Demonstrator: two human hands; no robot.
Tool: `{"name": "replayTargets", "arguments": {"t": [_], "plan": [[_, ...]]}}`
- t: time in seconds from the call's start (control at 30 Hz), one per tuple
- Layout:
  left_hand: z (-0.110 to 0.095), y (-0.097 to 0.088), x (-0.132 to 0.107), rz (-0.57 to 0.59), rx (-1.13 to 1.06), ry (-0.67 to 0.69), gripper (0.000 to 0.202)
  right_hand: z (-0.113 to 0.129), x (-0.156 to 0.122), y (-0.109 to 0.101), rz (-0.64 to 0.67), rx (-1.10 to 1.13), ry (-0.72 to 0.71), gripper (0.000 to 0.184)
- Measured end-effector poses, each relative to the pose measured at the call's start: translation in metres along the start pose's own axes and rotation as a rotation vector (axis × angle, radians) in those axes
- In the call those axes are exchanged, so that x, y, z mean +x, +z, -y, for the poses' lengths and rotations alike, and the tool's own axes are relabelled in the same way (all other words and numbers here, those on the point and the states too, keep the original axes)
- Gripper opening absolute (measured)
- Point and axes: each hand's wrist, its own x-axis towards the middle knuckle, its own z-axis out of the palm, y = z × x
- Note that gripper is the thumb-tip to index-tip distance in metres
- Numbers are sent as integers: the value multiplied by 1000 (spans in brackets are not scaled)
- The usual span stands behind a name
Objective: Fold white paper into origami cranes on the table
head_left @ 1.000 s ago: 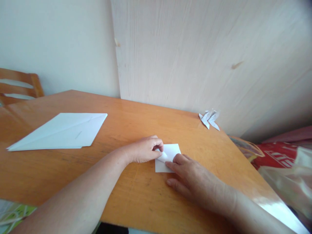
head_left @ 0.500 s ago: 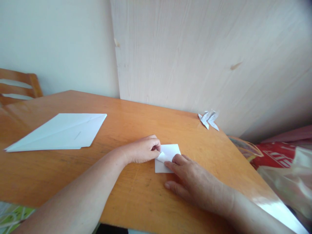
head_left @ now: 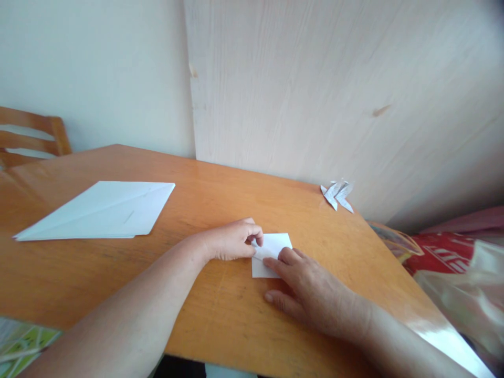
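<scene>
A small white folded paper (head_left: 275, 242) lies flat on the wooden table in front of me, with a crease or flap edge across its middle. My left hand (head_left: 236, 240) is at the paper's left edge, thumb and bent forefinger closed on it. From the right, my right hand (head_left: 305, 283) rests over the paper's right side. Its forefinger is stretched out and presses on the crease, while the thumb lies apart on the table, below the paper. The paper's lower right corner is hidden under the right hand.
To the left lies a stack of large white paper sheets (head_left: 98, 210). Folded paper pieces (head_left: 337, 195) sit by the wall at the table's (head_left: 220, 189) back right. Beyond the right edge are a red bag (head_left: 441, 253) and pale plastic. A wooden chair (head_left: 33, 134) stands far left.
The raised flap of the small paper now lies flatter. My left fingers have moved slightly right over the paper, and my right forefinger has shifted a little left. The view has shifted slightly.
</scene>
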Motion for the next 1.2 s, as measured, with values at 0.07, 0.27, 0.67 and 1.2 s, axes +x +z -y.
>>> {"name": "replayTargets", "arguments": {"t": [0.07,0.27,0.67,1.2], "plan": [[0,-1,0,18,-1,7,24,0,1,-1,1,-7,-6,28],[0,-4,0,31,4,9,33,0,6,0,10,-31,-23,31],[6,-2,4,37,23,15,35,-3,12,6,2,-99,-55,42],[7,1,5,26,21,19,24,-7,17,6,27,-124,-78,49]]}}
